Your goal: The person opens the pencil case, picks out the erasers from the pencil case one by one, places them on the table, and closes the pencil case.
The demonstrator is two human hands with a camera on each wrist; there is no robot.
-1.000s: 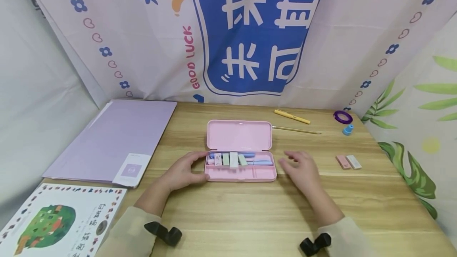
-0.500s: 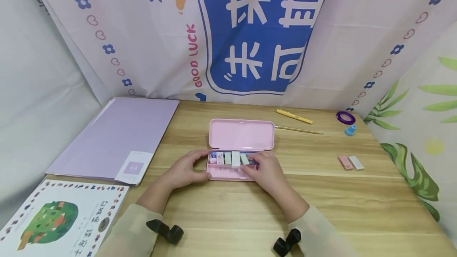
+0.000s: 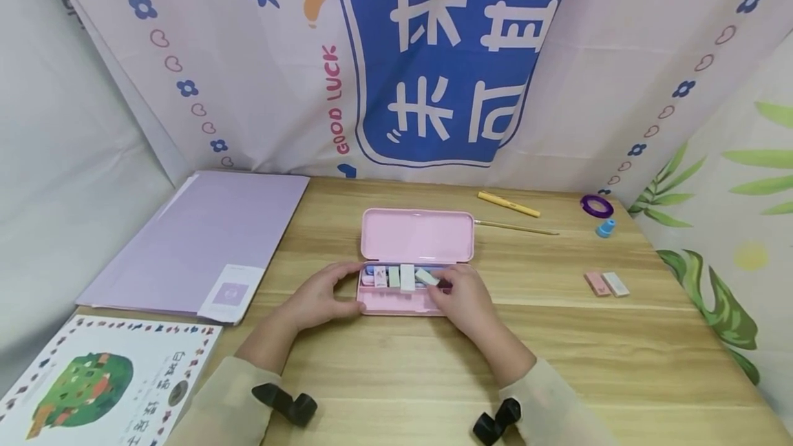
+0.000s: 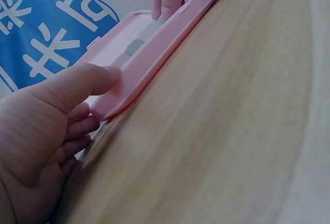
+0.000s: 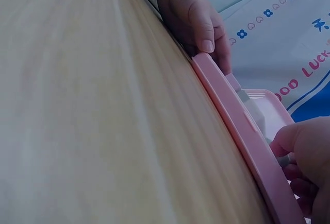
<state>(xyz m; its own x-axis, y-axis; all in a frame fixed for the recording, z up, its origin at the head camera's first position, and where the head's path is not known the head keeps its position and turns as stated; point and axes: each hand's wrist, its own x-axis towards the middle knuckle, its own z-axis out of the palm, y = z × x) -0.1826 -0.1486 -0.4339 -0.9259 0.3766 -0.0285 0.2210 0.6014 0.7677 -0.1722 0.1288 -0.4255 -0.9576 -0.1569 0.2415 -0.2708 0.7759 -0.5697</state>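
A pink pencil case (image 3: 416,234) lies with its lid up in the middle of the table. Across its upper compartment sit a pink eraser (image 3: 381,277), a green eraser (image 3: 394,277) and a white eraser (image 3: 407,278), over blue pens. My left hand (image 3: 322,294) grips the case's left end; in the left wrist view its thumb (image 4: 105,80) presses the front wall. Over the case's right part, my right hand (image 3: 464,298) pinches a second, pale green eraser (image 3: 426,277), turned slantwise. The right end of the case is hidden behind this hand.
Right of the case lie a pink eraser and a white eraser (image 3: 615,284). Farther back are a yellow pen (image 3: 509,204), a thin brush (image 3: 517,227), a purple ring (image 3: 597,206) and a blue cone-shaped piece (image 3: 606,228). A purple folder (image 3: 217,239) and picture book (image 3: 93,384) lie left.
My right hand has come left from beside the case and taken hold of the rightmost green eraser, which has turned more slantwise. My left hand has stayed on the case's left end.
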